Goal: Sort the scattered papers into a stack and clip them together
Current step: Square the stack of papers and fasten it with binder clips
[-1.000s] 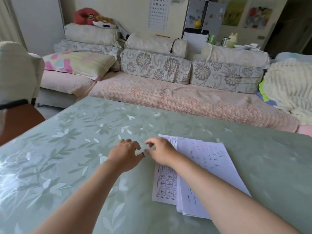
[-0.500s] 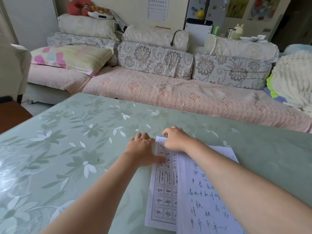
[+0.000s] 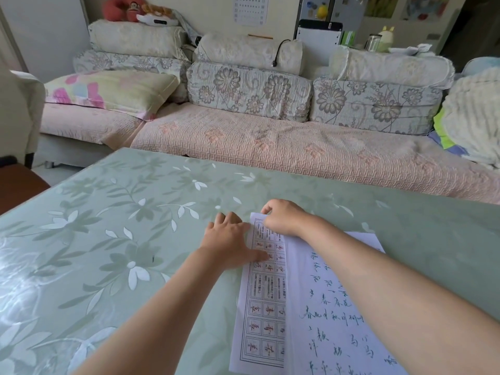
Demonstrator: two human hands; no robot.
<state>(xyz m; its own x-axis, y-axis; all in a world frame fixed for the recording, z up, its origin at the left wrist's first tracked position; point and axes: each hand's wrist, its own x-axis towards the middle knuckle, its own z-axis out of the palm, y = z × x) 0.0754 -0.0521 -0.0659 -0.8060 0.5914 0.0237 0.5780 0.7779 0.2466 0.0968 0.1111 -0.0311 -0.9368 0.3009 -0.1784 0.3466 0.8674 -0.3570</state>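
Pressing papers (image 3: 270, 307) onto table (image 3: 108, 239).
Left hand (image 3: 230, 243) lies spread flat, thumb on the sheet; right hand (image 3: 284, 216) pinches the far corner.

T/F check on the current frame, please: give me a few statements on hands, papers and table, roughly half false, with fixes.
1. The left hand lies flat with its thumb on the gridded sheet. True.
2. The right hand is at the far corner of the papers. True.
3. The handwritten sheet lies under the gridded sheet. False: it overlaps on top of it.
4. The papers sit on a bare wooden table. False: the table has a green floral cover.
5. A clip is plainly fastened to the papers. False: no clip shows.
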